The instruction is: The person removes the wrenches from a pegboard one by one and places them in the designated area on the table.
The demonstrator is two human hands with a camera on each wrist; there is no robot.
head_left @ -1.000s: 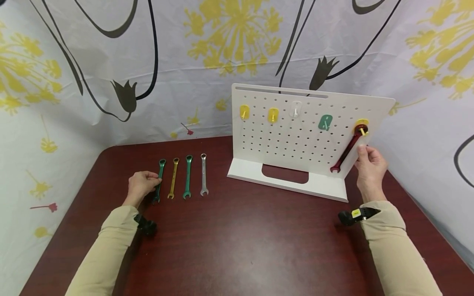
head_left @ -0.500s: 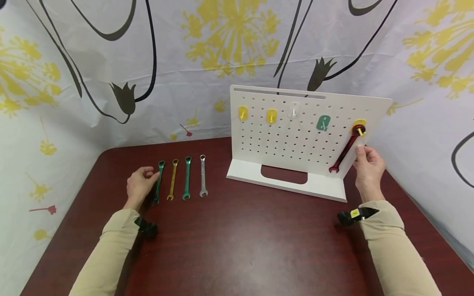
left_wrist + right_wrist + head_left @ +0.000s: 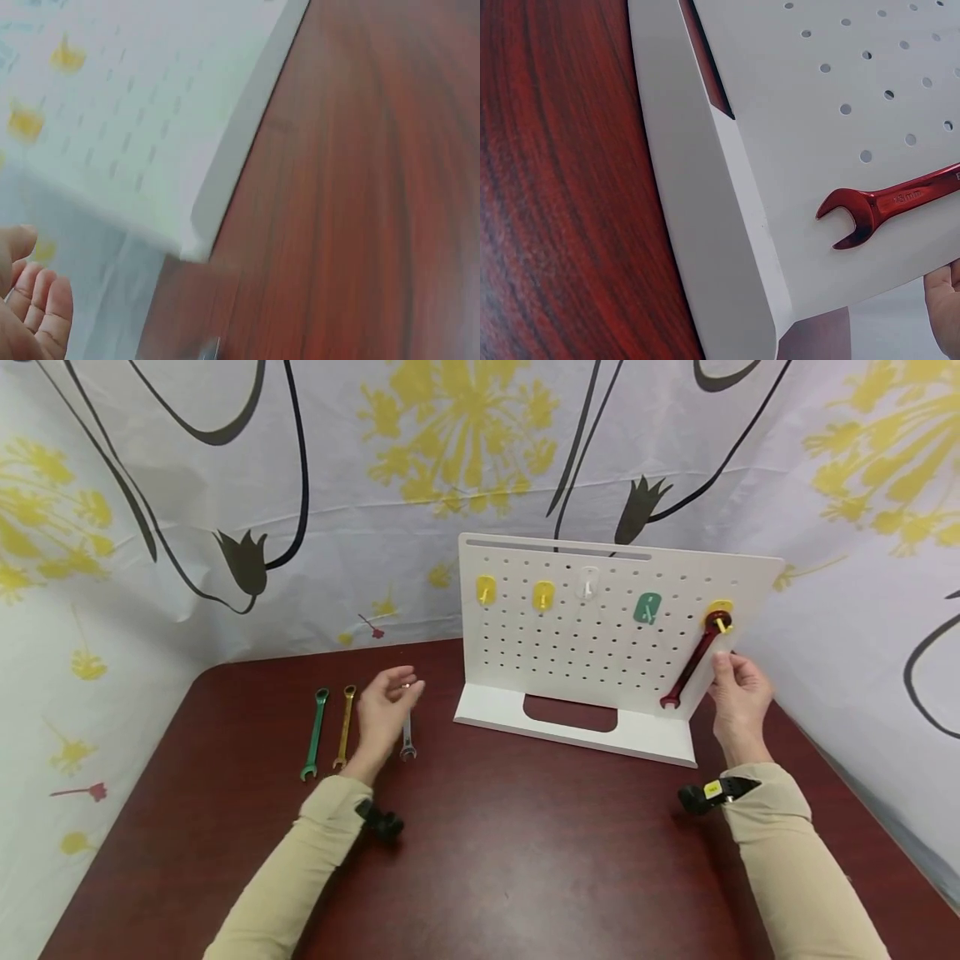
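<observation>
My left hand [image 3: 386,710] hovers over the right end of the wrench row, fingers loosely bent and thumb apart. It hides most of the silver wrench [image 3: 407,739] and the larger green wrench beside it. Left of the hand lie a green wrench [image 3: 314,735] and a gold wrench [image 3: 345,727]. In the left wrist view the hand [image 3: 37,311] shows at the lower left corner. My right hand [image 3: 741,697] pinches the right edge of the white pegboard [image 3: 555,647]. A red wrench [image 3: 693,664] hangs there by its ring from a yellow hook [image 3: 720,606].
Two yellow hooks, a clear hook [image 3: 587,583] and a green hook [image 3: 647,608] sit along the pegboard's upper part with nothing hung on them. The board's base [image 3: 495,706] stands on the dark red table [image 3: 525,843]. A patterned cloth [image 3: 337,568] hangs behind.
My left hand has left the leftmost green wrench and moved right, over to the silver one. The right hand stays at the board's edge. The view has shifted slightly.
</observation>
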